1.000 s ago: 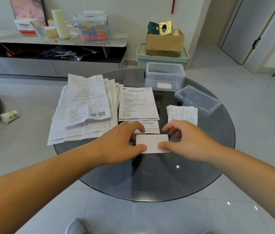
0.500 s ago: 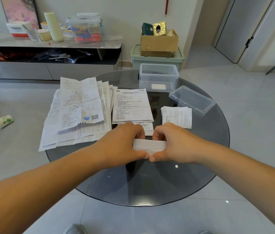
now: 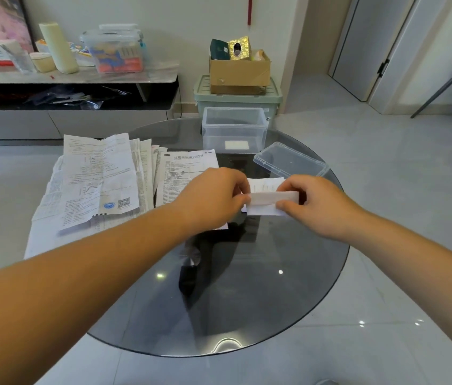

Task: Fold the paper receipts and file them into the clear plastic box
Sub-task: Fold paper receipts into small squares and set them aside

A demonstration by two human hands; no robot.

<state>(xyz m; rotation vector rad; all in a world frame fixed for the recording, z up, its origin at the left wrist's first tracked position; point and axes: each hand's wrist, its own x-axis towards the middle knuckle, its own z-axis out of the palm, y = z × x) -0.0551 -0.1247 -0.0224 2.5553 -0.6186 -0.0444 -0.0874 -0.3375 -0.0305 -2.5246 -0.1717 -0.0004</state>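
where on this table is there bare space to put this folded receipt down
Bare: the near half of the glass table, from the left hand and right hand holding the folded receipt to the near rim. Crowded: spread papers far left, clear box at the far edge, lid far right.

Glossy glass table (image 3: 247,301), clear-plastic box (image 3: 234,126)

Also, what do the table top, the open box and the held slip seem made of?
The table top looks like dark tinted glass, glossy: it reflects light spots and is partly see-through. The open box is clear plastic, probably rigid: its walls are see-through. The slip is thin white paper, matt and folded, pinched by the left hand and the right hand.
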